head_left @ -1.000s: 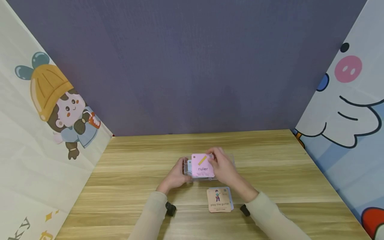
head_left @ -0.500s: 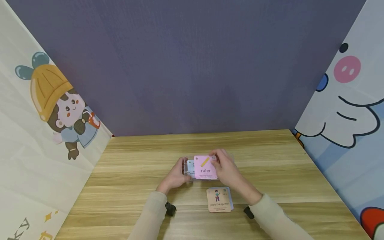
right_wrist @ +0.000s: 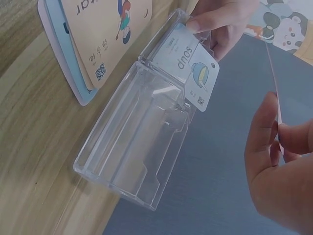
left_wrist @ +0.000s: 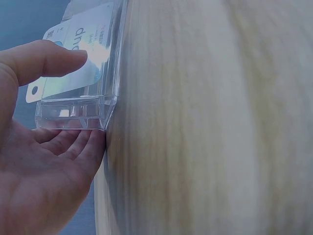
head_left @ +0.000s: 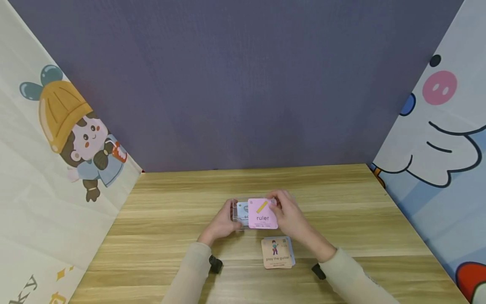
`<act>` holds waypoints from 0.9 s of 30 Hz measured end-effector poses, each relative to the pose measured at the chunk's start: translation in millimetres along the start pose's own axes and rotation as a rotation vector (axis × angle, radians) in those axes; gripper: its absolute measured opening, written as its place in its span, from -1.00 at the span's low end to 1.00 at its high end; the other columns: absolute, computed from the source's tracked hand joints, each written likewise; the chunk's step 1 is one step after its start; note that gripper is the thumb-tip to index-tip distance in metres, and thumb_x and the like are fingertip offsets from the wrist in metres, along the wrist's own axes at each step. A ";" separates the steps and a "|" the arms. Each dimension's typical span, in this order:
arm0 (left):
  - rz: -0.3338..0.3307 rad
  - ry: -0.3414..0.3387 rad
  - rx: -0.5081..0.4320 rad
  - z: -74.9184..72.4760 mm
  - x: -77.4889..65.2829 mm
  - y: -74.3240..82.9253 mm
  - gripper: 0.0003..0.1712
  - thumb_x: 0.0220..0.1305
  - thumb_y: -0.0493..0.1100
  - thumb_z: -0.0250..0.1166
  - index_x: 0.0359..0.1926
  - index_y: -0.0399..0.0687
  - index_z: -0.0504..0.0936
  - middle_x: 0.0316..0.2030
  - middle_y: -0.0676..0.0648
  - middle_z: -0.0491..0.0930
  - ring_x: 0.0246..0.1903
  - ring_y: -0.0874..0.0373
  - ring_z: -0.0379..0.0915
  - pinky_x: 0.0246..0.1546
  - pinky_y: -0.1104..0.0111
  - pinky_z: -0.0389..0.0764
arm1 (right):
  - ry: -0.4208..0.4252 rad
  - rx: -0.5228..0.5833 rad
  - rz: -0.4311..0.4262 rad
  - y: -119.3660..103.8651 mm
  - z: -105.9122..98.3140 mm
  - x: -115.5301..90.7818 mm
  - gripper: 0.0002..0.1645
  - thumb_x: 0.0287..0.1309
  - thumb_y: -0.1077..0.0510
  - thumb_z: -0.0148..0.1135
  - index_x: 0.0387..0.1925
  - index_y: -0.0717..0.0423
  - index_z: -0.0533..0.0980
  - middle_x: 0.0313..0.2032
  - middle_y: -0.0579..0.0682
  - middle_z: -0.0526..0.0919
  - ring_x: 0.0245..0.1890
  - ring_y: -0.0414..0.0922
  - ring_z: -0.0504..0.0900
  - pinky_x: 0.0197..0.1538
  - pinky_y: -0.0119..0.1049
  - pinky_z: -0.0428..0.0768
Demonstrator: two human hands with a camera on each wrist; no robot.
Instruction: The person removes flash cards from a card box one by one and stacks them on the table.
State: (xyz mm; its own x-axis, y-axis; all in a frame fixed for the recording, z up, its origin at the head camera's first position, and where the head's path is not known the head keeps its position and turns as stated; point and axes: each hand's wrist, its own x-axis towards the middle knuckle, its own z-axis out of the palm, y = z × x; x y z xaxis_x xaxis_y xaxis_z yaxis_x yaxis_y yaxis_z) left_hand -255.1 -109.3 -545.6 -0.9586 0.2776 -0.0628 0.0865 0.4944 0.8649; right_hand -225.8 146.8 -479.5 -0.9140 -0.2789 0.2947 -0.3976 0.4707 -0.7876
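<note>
My left hand holds the left end of a clear plastic card box, with the thumb over the near wall in the left wrist view. Inside that end leans a pale blue "soup" flash card. The box's other compartment shows bare in the right wrist view. My right hand pinches a pink "ruler" flash card by its right edge, thumb in front and fingers behind. From the head view the pink card overlaps the box; the right wrist view shows it edge-on, apart from the box.
A small stack of flash cards lies in front of the box, a tan "play the guitar" card on top and a blue one showing beneath. The wood-grain table ends at a dark panel behind, with printed cloths at both sides.
My right hand has moved the pink card to the right and slightly toward me, uncovering more of the blue card. The left hand and box have stayed in place.
</note>
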 end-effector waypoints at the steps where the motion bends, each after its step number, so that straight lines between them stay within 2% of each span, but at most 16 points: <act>1: 0.001 -0.001 -0.002 0.1 0.3 -0.2 -0.01 -0.01 -0.41 0.38 0.45 -0.35 0.13 0.16 -0.23 0.43 0.09 -0.03 0.44 0.24 0.07 0.48 | -0.001 0.003 -0.003 0.0 -0.4 -0.2 -0.71 0.36 0.36 0.16 0.08 0.19 0.50 -0.11 -0.03 0.49 -0.13 -0.09 0.41 -0.11 -0.31 0.54; 14: -0.012 -0.006 0.001 0.2 0.1 -0.1 0.02 0.00 -0.39 0.39 0.48 -0.34 0.10 0.17 -0.22 0.43 0.11 -0.04 0.44 0.25 0.07 0.48 | -0.022 0.010 -0.014 -0.2 -6.0 -4.6 -0.72 0.35 0.38 0.16 0.06 0.22 0.49 -0.18 -0.02 0.45 -0.24 -0.13 0.42 -0.24 -0.38 0.54; 27: -0.003 -0.003 -0.002 1.3 0.8 0.1 -0.03 -0.01 -0.42 0.38 0.44 -0.34 0.14 0.12 -0.21 0.46 0.05 -0.01 0.47 0.18 0.10 0.53 | -0.031 0.021 0.020 3.5 -8.8 -11.0 -0.72 0.36 0.37 0.15 0.07 0.19 0.49 -0.15 0.01 0.46 -0.23 -0.12 0.43 -0.21 -0.37 0.55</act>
State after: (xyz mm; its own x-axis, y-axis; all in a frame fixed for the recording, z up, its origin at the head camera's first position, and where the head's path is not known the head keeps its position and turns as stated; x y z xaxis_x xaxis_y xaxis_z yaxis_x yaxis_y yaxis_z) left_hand -255.5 -107.9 -546.2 -0.9579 0.2791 -0.0670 0.0831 0.4932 0.8659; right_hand -217.9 158.9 -480.7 -0.9187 -0.2958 0.2618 -0.3771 0.4593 -0.8043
